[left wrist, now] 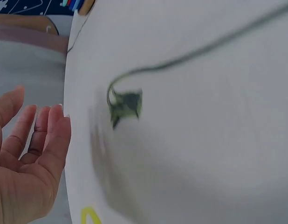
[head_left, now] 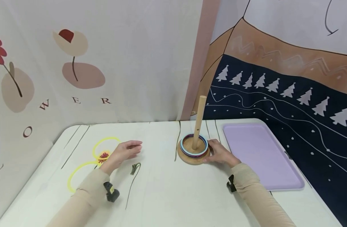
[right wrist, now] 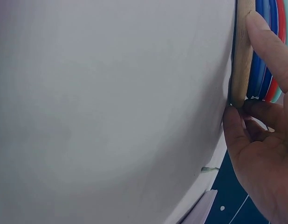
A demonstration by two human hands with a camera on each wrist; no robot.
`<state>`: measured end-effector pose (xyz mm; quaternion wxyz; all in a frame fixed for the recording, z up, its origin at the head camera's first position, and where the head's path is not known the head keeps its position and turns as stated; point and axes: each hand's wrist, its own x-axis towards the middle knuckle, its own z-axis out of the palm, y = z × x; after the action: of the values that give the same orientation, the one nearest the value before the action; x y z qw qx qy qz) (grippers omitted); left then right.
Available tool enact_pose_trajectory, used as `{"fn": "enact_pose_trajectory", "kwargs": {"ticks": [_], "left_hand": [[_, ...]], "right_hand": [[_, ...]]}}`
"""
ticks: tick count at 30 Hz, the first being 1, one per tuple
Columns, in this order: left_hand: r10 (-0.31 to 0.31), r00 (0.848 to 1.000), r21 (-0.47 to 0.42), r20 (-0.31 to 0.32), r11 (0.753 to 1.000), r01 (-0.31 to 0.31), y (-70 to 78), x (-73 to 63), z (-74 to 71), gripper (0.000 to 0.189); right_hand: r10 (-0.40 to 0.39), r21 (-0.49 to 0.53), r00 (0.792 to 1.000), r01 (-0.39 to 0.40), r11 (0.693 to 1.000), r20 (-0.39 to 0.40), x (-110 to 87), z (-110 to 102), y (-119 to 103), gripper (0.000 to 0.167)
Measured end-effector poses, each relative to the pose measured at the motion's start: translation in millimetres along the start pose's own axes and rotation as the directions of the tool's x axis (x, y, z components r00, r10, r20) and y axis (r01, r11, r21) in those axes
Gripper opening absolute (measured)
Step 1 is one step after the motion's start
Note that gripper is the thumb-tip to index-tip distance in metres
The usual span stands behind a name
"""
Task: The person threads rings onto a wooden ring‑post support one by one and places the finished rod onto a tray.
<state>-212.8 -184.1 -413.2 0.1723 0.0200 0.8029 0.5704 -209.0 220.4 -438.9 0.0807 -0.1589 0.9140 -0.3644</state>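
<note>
Near the middle of the white, printed desk, with 12 o'clock at its far edge, sits a flat, round base made of light brown wood. A long, thin wooden peg stands up from it, and in the head view its top points just past 12 o'clock. A pile of thin, round rings, light blue on top with red and dark blue below, goes around the bottom of the peg.

The right hand is at 3 o'clock from the peg. Its grip pinches the edge of the base.

The left hand is at 9 o'clock from the peg, well apart from it. Its grip is loose and well spread, with the fingers a little bent, and it holds nothing.

Two thin, round, bright yellow rings lie flat on the desk. One ring is at about 9 o'clock from the left hand. The other is at 8 o'clock, partly hidden by the tan sleeve. So the left hand is much nearer to the yellow rings, but its fingers point the other way, toward 3 o'clock, where the peg is. The yellow rings lie down flat, while the peg stands up tall.
</note>
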Motion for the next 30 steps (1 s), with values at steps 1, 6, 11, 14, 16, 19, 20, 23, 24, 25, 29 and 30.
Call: {"fn": "enact_pose_trajectory", "kwargs": {"ticks": [1,6,11,14,16,19,20,23,24,25,29,30], "left_hand": [[0.004,1.0,0.017,-0.002,1.0,-0.004,-2.3,-3.8,-5.2,0.051],[0.032,0.999,0.133,-0.041,0.991,-0.026,-13.8,-20.9,-28.2,0.052],[0.032,0.996,0.222,-0.085,0.975,-0.012,-26.8,-35.0,-50.1,0.053],[0.024,0.994,0.25,-0.106,0.968,0.003,-32.8,-43.5,-62.5,0.056],[0.027,0.993,0.259,-0.118,0.966,0.004,-36.2,-48.5,-70.6,0.057],[0.039,0.991,0.259,-0.127,0.966,-0.005,-40.7,-54.9,-82.5,0.059],[0.043,0.99,0.255,-0.131,0.967,-0.008,-42.1,-56.6,-86.4,0.06],[0.043,0.988,0.28,-0.145,0.96,-0.001,-46.4,-61.2,-97.4,0.061],[0.04,0.988,0.293,-0.15,0.956,0.006,-47.9,-62.6,-101.0,0.062],[0.035,0.987,0.317,-0.158,0.948,0.017,-49.5,-64.3,-103.9,0.063],[0.017,0.979,0.396,-0.204,0.916,0.066,-56.2,-71.0,-113.4,0.063],[0.014,0.976,0.409,-0.218,0.909,0.079,-57.7,-72.3,-115.3,0.063]], "right_hand": [[0.001,-0.003,1.0,-0.001,1.0,0.001,0.1,0,0,0.082],[0.005,-0.013,1.0,-0.005,1.0,0.001,0.7,2,1,0.082],[0.004,-0.021,1.0,-0.004,1.0,-0.003,0.5,2,2,0.083],[0.003,-0.022,1.0,-0.003,1.0,0.0,0.3,2,1,0.082],[0.002,-0.022,1.0,-0.002,1.0,0.003,0.2,3,2,0.081],[0.005,-0.017,1.0,-0.005,1.0,0.003,0.2,2,2,0.082],[0.006,-0.015,1.0,-0.006,1.0,0.003,0.3,2,2,0.082],[0.01,-0.009,1.0,-0.01,1.0,0.0,0.6,2,2,0.084],[0.011,-0.01,1.0,-0.011,1.0,0.0,0.7,2,2,0.084],[0.011,-0.01,1.0,-0.011,1.0,0.001,0.8,2,2,0.084],[0.01,-0.008,1.0,-0.01,1.0,0.004,0.8,1,2,0.084],[0.007,-0.009,1.0,-0.007,1.0,0.003,0.8,1,2,0.084]]}}
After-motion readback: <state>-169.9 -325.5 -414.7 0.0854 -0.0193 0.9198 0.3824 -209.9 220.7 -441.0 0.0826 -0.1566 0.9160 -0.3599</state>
